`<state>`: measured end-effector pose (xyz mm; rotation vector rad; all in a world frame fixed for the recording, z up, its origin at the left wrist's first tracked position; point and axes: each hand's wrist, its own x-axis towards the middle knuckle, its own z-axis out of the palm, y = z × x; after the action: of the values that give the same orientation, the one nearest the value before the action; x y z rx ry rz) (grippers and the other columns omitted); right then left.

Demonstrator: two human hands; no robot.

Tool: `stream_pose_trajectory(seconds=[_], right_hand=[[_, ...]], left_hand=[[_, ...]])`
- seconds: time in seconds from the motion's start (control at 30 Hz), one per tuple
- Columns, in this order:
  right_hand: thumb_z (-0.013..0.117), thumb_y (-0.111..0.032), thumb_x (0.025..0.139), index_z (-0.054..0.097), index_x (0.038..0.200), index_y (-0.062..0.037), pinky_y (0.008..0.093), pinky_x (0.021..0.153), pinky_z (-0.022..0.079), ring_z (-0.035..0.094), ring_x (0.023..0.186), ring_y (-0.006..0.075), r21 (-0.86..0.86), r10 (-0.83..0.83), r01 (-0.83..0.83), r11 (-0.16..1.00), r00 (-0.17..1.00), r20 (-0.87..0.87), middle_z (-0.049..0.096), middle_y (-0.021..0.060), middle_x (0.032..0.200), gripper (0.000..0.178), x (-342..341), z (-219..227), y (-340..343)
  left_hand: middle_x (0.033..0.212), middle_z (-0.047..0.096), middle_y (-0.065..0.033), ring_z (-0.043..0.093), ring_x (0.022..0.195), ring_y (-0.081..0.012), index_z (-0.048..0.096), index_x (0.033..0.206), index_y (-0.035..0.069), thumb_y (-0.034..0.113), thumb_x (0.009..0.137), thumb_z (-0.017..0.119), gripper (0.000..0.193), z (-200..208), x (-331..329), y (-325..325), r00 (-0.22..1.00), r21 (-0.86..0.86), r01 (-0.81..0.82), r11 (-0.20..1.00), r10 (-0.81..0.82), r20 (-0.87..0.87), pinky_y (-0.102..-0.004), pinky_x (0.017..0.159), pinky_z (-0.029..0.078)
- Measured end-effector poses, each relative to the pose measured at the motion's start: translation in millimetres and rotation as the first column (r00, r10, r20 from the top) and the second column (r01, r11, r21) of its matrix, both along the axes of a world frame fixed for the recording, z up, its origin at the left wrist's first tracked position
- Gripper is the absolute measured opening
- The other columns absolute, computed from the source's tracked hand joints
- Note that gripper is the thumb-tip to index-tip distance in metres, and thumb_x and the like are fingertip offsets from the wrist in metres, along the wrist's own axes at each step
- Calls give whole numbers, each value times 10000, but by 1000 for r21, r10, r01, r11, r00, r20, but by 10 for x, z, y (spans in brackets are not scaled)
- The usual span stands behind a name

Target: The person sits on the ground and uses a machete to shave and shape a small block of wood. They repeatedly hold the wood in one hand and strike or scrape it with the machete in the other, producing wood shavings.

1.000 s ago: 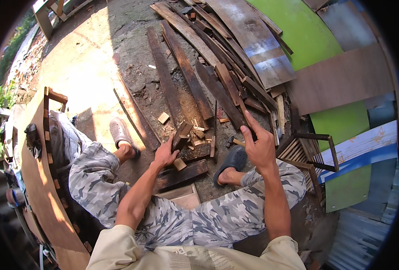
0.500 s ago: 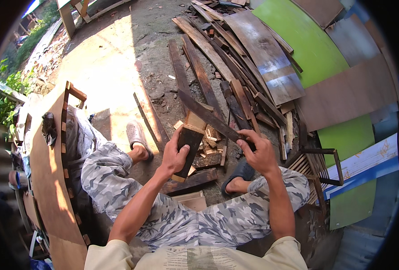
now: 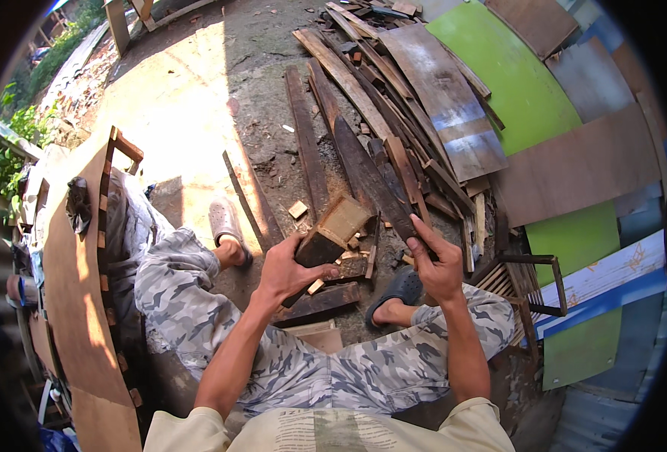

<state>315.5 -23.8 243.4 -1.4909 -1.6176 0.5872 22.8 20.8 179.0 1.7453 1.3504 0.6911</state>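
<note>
My left hand [image 3: 284, 267] is wrapped round a thick wood block [image 3: 320, 245], dark on its side, with a pale bare end tilted up and away from me. In my right hand [image 3: 437, 260] is a machete [image 3: 375, 175] with a long, dark, flat blade, pointing away and to the left. My right index finger lies stretched along it, and its handle is mostly hidden in the palm. Blade and block are apart. Below the block, small pale wood chips [image 3: 316, 286] lie about a dark timber piece [image 3: 320, 304] between my feet.
Dark planks [image 3: 303, 128] and a heap of boards [image 3: 345, 71] lie ahead. Green and brown panels [image 3: 582, 166] stand at the right, near a slatted wooden frame [image 3: 525, 290]. A long brown board [image 3: 81, 301] stretches along my left.
The block has turned, showing more of its pale end. The machete has swung right, off the block, its tip now farther ahead. A pale chip now shows on the ground beyond my left hand.
</note>
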Motion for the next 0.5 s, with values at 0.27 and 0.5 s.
stream_pose_trajectory(seconds=[0.27, 0.5], right_hand=[[740, -96, 927, 685, 1371, -197, 402, 602, 505, 660, 651, 310, -75, 179, -168, 983, 970, 164, 661, 138, 766, 459, -164, -161, -39], [731, -56, 934, 674, 1371, -117, 353, 635, 523, 683, 673, 291, -103, 239, -228, 968, 964, 114, 719, 191, 862, 445, -121, -218, -15]], left_hand=[[947, 767, -183, 770, 872, -294, 682, 1112, -28, 552, 645, 952, 791, -36, -19, 3, 999, 32, -27, 999, 26, 20, -380, 784, 599], [945, 766, -177, 769, 873, -286, 688, 1107, -23, 550, 632, 958, 793, 18, -31, 51, 1000, 28, -24, 999, 25, -7, -383, 779, 597]])
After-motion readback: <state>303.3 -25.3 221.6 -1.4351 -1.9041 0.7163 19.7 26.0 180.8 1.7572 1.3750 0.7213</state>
